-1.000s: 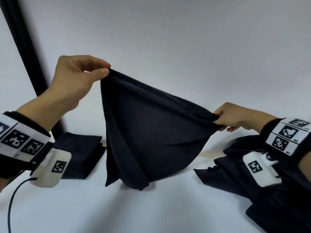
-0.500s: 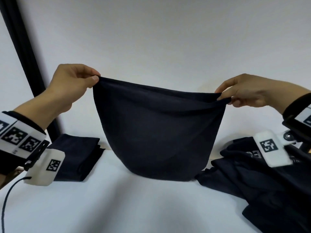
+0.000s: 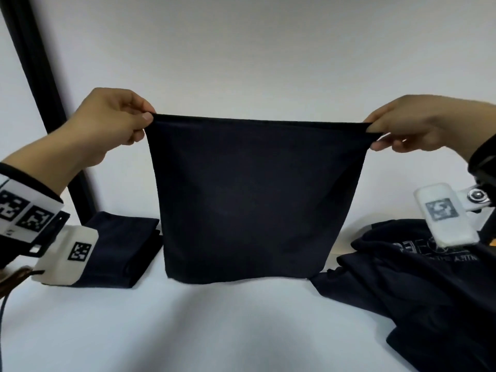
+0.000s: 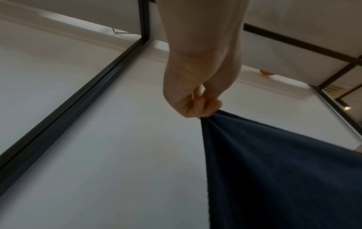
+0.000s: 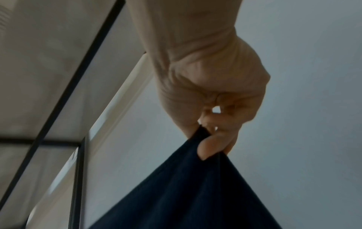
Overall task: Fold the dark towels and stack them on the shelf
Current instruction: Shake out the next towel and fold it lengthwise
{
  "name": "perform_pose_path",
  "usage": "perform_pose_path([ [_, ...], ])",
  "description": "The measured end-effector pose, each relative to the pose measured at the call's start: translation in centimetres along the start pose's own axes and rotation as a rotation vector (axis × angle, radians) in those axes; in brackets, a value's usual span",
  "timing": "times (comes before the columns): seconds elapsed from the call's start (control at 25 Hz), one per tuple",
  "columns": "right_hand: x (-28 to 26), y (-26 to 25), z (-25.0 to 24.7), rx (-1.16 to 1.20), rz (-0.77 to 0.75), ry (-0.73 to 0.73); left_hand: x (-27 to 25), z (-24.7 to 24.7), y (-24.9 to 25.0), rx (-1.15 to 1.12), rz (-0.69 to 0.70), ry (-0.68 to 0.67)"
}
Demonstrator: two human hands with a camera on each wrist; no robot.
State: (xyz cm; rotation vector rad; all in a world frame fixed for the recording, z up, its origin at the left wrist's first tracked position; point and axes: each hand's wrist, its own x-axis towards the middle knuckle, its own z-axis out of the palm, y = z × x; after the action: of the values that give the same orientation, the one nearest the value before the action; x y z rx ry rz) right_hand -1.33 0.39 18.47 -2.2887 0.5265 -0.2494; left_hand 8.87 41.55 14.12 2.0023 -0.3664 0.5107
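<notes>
A dark navy towel (image 3: 252,200) hangs flat in the air in front of me, its top edge pulled taut and level. My left hand (image 3: 146,122) pinches its upper left corner, and the left wrist view shows the same pinch (image 4: 207,108) with the towel (image 4: 274,170) falling away below. My right hand (image 3: 371,131) pinches the upper right corner, seen close in the right wrist view (image 5: 207,139) on the cloth (image 5: 195,193). The towel's bottom edge touches the white shelf surface (image 3: 214,331).
A folded dark towel (image 3: 118,251) lies at the left behind my left wrist. A crumpled heap of dark cloth with printed lettering (image 3: 418,291) fills the right side. A black frame post (image 3: 40,76) runs up the left, with a white wall behind.
My right hand has risen from near the heap to the left hand's height and moved outward. The towel went from a slanted, sagging drape to a flat, taut rectangle.
</notes>
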Motion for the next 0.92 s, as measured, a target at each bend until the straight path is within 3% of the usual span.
perform_pose_path([
  [0.08,0.4,-0.3,0.5,0.079,-0.028,0.092,0.0,-0.3,0.3,-0.054,0.030,-0.022],
  [0.28,1.0,-0.7,1.5,0.613,-0.099,-0.050,1.1,0.0,-0.5,-0.401,-0.076,0.058],
  [0.36,1.6,-0.1,2.2,0.627,-0.162,-0.038,1.9,0.5,-1.3,-0.481,-0.127,0.071],
  [0.52,3.2,1.1,5.0,0.704,-0.216,0.126,3.6,1.7,-3.1,-0.547,-0.188,0.064],
  [0.64,4.5,1.6,6.4,0.792,-0.245,0.163,4.8,2.5,-3.9,-0.545,-0.155,0.085],
  [0.76,5.1,2.3,6.7,0.830,-0.262,0.117,4.9,2.6,-4.7,-0.527,-0.139,0.070],
  [0.92,3.2,5.0,7.2,0.755,-0.282,-0.046,1.5,0.8,-6.6,-0.332,-0.134,-0.060],
])
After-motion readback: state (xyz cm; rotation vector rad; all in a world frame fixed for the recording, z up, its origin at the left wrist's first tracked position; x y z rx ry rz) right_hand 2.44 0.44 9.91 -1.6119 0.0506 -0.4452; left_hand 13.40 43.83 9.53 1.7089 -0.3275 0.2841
